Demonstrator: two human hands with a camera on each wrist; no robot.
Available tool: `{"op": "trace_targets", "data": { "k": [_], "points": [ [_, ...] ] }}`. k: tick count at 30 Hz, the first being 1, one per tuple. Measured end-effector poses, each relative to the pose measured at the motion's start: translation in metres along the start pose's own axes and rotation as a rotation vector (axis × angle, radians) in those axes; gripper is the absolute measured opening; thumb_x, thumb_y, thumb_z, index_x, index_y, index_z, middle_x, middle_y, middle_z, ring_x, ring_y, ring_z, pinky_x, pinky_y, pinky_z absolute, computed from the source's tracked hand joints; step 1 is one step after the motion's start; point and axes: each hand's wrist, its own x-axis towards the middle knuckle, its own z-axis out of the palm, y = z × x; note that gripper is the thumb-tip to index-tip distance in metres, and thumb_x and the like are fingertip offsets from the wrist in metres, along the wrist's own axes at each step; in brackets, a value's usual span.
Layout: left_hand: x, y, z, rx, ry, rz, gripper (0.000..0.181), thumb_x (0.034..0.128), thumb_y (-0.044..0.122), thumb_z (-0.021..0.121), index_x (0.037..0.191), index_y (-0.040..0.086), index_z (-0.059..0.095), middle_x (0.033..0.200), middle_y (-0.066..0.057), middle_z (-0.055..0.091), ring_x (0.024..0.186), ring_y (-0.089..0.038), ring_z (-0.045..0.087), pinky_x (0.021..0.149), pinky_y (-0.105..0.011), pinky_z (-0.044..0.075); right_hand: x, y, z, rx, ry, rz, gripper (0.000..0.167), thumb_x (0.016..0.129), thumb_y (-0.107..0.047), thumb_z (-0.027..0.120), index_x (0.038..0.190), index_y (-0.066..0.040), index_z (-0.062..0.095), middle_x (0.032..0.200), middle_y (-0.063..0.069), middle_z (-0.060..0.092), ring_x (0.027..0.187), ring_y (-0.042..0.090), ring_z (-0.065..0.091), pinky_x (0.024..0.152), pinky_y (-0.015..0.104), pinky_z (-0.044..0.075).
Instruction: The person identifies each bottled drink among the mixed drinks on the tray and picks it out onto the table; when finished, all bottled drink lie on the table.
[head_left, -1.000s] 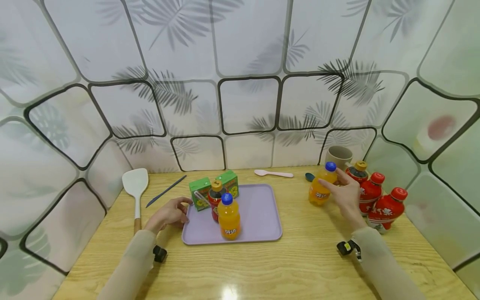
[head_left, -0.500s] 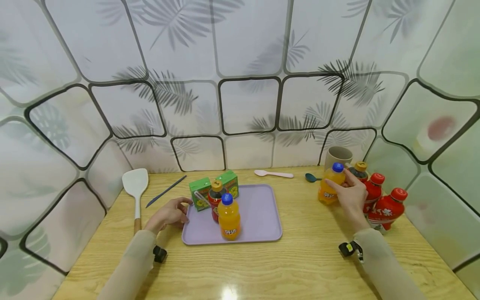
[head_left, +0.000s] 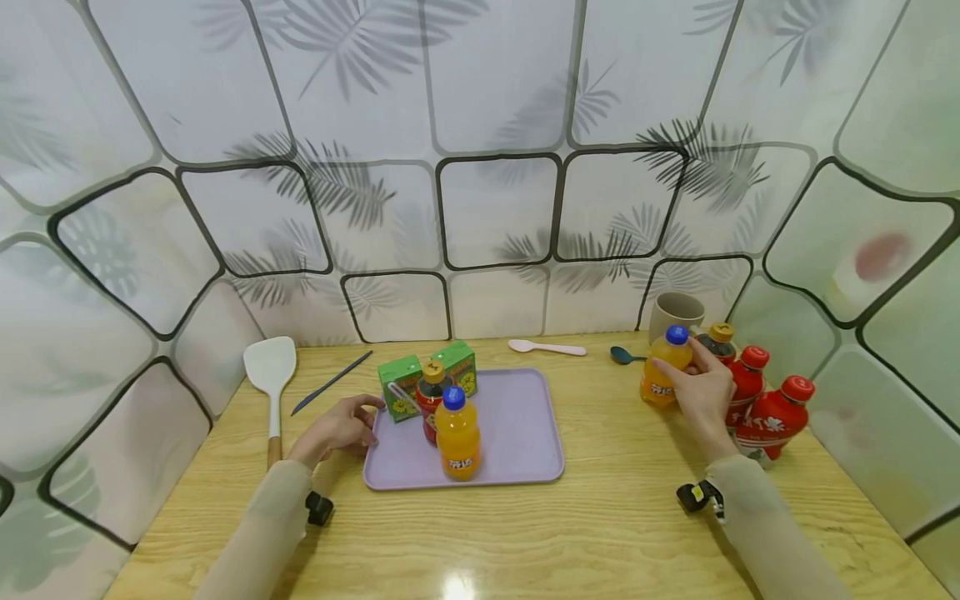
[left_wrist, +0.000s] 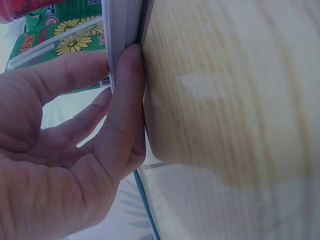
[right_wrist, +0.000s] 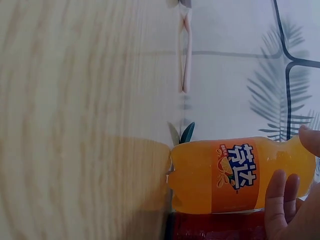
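My right hand (head_left: 701,392) holds an upright orange soda bottle (head_left: 662,379) with a blue cap near its neck. In the right wrist view the bottle (right_wrist: 215,175) has its base at the table surface, with a dark red bottle (right_wrist: 215,226) close beside it. On the left, my left hand (head_left: 341,429) pinches the rim of a lilac tray (head_left: 517,433); the left wrist view shows fingers on both sides of the tray edge (left_wrist: 120,30). That tray carries a second orange soda bottle (head_left: 458,442), a dark soda bottle (head_left: 431,400) and two green drink cartons (head_left: 401,375).
To the right stand a gold-capped dark bottle (head_left: 720,342) and red bottles (head_left: 772,425), with a grey mug (head_left: 677,308) behind. A pink spoon (head_left: 547,347), dark green spoon (head_left: 622,356), blue stick (head_left: 330,383) and white spatula (head_left: 272,367) lie on the table.
My right hand has carried the orange soda bottle to the right, closer to the gold-capped bottle; over the last half second it has barely shifted. My left hand and the tray stayed put.
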Motion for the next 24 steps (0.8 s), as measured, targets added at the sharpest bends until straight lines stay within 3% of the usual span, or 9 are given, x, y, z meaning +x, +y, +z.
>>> {"op": "trace_targets", "data": {
  "k": [3, 8, 17, 24],
  "points": [
    [-0.0001, 0.0002, -0.0003, 0.002, 0.000, 0.002, 0.062, 0.0753, -0.015, 0.063, 0.133, -0.002, 0.048, 0.096, -0.014, 0.047, 0.077, -0.021, 0.053, 0.063, -0.032, 0.058, 0.0013, 0.0017, 0.0014, -0.016, 0.022, -0.006, 0.069, 0.079, -0.036, 0.081, 0.141, -0.023, 0.055, 0.130, 0.004, 0.065, 0.078, -0.003, 0.052, 0.070, 0.006, 0.042],
    [-0.0003, -0.0012, -0.0005, 0.004, 0.008, 0.012, 0.062, 0.0743, -0.015, 0.064, 0.133, -0.002, 0.048, 0.095, -0.013, 0.048, 0.077, -0.020, 0.053, 0.063, -0.032, 0.057, 0.0033, 0.0026, 0.0038, -0.056, 0.065, -0.038, 0.067, 0.078, -0.040, 0.081, 0.138, -0.022, 0.058, 0.105, 0.003, 0.065, 0.075, 0.002, 0.049, 0.067, 0.010, 0.042],
    [-0.0008, -0.0007, -0.0003, 0.015, 0.012, 0.024, 0.061, 0.0738, -0.014, 0.063, 0.132, -0.002, 0.049, 0.096, -0.014, 0.048, 0.080, -0.022, 0.052, 0.063, -0.032, 0.057, 0.0028, -0.0006, 0.0027, -0.061, 0.064, -0.010, 0.068, 0.079, -0.039, 0.080, 0.140, -0.024, 0.055, 0.111, 0.010, 0.066, 0.070, -0.002, 0.050, 0.064, 0.006, 0.042],
    [-0.0025, 0.0009, -0.0007, 0.015, 0.007, 0.011, 0.062, 0.0752, -0.014, 0.063, 0.134, -0.002, 0.048, 0.098, -0.015, 0.048, 0.081, -0.021, 0.052, 0.064, -0.032, 0.057, 0.0050, -0.0011, 0.0031, -0.054, 0.066, -0.020, 0.064, 0.079, -0.037, 0.081, 0.138, -0.026, 0.058, 0.110, 0.007, 0.068, 0.065, -0.006, 0.051, 0.064, 0.005, 0.043]
  ]
}}
